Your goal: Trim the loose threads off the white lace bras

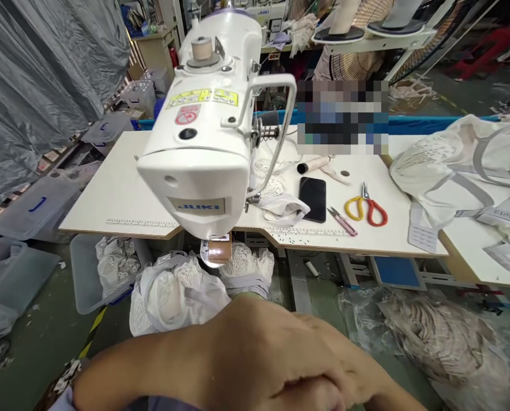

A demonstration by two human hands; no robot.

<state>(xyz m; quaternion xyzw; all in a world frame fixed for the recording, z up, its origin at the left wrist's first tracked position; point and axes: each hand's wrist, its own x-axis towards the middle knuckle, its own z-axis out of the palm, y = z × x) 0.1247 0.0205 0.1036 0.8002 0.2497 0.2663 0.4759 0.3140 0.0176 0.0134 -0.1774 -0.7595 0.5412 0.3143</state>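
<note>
My left hand (263, 348) and my right hand (338, 362) are close to the camera at the bottom middle, overlapping each other. The left hand's fingers curl in against the right hand; whether something sits between them is hidden. Most of the right hand's fingers are covered. Just beyond the hands, white lace garments with grey bands, probably bras (169, 297), lie heaped below the table's front edge. A white JUKI sewing machine (199, 154) stands ahead of me, its head above this heap. No sewn piece shows in either hand.
On the white table (118, 182) lie a black phone (312, 198), red-and-yellow scissors (366, 206), pink thread snips (343, 221) and a thread spool (315, 164). More white garments (464, 171) spread at right. Plastic bins (86, 274) stand left; a bagged bundle (443, 337) lies on the floor.
</note>
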